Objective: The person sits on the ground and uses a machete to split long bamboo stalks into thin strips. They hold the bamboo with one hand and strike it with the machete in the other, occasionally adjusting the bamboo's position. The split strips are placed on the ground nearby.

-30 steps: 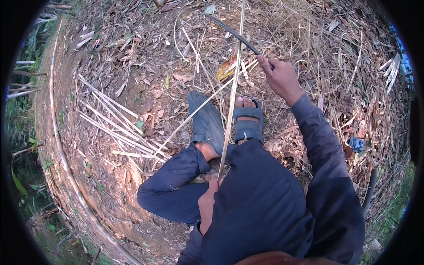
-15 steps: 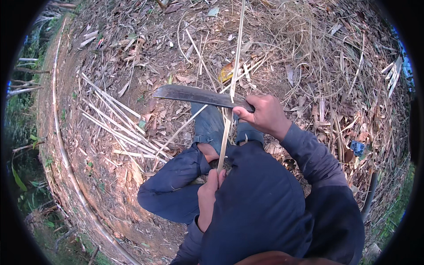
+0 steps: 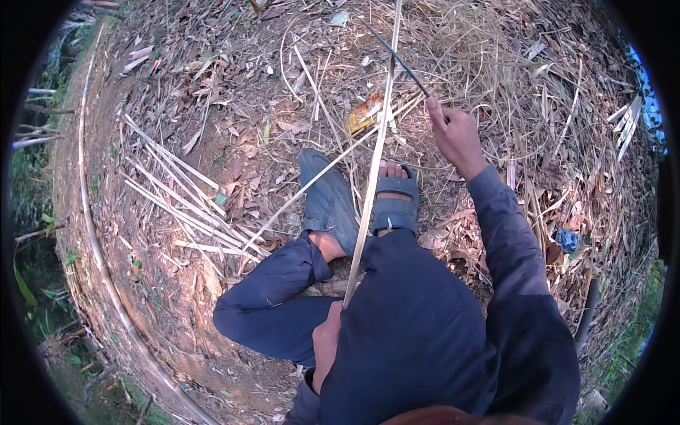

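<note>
Right hand (image 3: 457, 138) clenched on the knife (image 3: 411, 72), left hand (image 3: 327, 343) gripping the pale strip (image 3: 375, 163) near my thigh (image 3: 418, 319), fingers mostly hidden. If the blade skids, bare toes (image 3: 393, 170) could cop it. Loose slats (image 3: 191, 216) litter the ground's left side; another strip (image 3: 304, 188) crosses my left sandal (image 3: 328, 202), kinda in the way.

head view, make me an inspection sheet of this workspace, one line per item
Surface: brown ground, strewn with dry leaves and plant scraps
Things in hand: long pale strip; dark blade, seen edge-on
Clutter: loose strips at left, yellow scrap ahead, small blue-and-black item at right
Hands: left hand holds the strip's near end, fingers mostly hidden; right hand grips the blade
Cables: nothing seen
Surroundings: long pole along the left, greenery beyond
</note>
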`<state>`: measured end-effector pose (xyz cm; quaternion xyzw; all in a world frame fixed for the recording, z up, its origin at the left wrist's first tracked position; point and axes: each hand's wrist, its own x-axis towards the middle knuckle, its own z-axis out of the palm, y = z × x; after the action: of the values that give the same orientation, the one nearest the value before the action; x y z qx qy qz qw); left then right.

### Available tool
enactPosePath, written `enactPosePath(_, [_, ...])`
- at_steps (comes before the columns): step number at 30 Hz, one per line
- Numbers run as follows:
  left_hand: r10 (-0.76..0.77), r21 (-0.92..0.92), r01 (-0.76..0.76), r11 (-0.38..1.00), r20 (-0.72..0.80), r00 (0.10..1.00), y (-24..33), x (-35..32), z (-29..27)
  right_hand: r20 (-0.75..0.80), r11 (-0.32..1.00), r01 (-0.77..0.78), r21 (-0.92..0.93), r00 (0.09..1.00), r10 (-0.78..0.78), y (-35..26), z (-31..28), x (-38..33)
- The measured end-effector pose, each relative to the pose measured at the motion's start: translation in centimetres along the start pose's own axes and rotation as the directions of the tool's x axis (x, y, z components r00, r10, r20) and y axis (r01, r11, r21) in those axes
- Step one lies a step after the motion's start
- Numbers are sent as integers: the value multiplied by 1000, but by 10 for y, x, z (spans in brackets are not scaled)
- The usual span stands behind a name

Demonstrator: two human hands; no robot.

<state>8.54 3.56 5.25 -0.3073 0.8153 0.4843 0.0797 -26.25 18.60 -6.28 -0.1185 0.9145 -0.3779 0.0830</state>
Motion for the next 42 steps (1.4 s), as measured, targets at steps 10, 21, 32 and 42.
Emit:
enactPosePath(10, [-47,-115,41,993,-43,998,12,27,2,82,732,670,-127,742,-665,-62,26,-101])
enactPosePath(21, [-47,-137,43,990,-28,998,5,13,2,110,662,744,-91,668,-736,-60,44,-100])
enactPosePath(32, [-159,-378,166,911,50,986,-25,33,20,373,814,580,-31,762,-529,-60,59,-111])
enactPosePath(42, [-267,-444,336,830,213,940,-35,54,1,571,905,354,235,704,-423,-76,69,-107])
